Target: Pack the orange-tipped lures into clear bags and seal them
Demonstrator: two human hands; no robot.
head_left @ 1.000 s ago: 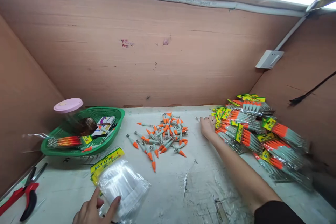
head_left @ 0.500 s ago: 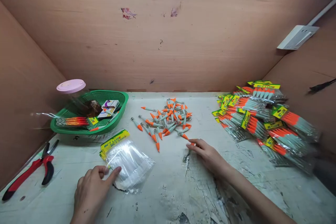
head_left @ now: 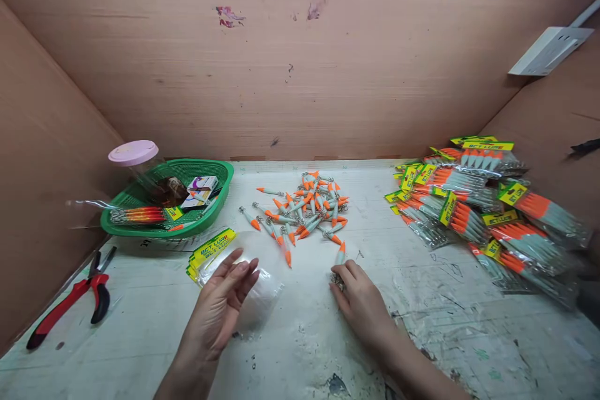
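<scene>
My left hand [head_left: 225,300] is raised palm up over a stack of clear plastic bags with yellow "LURE" headers [head_left: 213,250]. Its thumb and fingers pinch a clear plastic bag [head_left: 267,297], whose film spreads to the right and is hard to see. My right hand [head_left: 359,300] grips one squid jig [head_left: 340,254] by its hooked end; the orange tip points away from me. Just beyond lies a loose pile of grey and orange squid jigs [head_left: 309,206] with wire hook crowns.
Filled jig packs [head_left: 462,212] are heaped at the right. On the left stands a green basket [head_left: 227,200] containing a lidded jar [head_left: 135,153], a small box and a jig pack. Red-handled pliers [head_left: 70,306] lie in front of it. A socket [head_left: 550,53] is on the wall.
My left hand has risen and moved right, turning palm up with a bag. My right hand has shifted its grip to the jig's hooked end, turning the orange tip away. The view has shifted slightly.
</scene>
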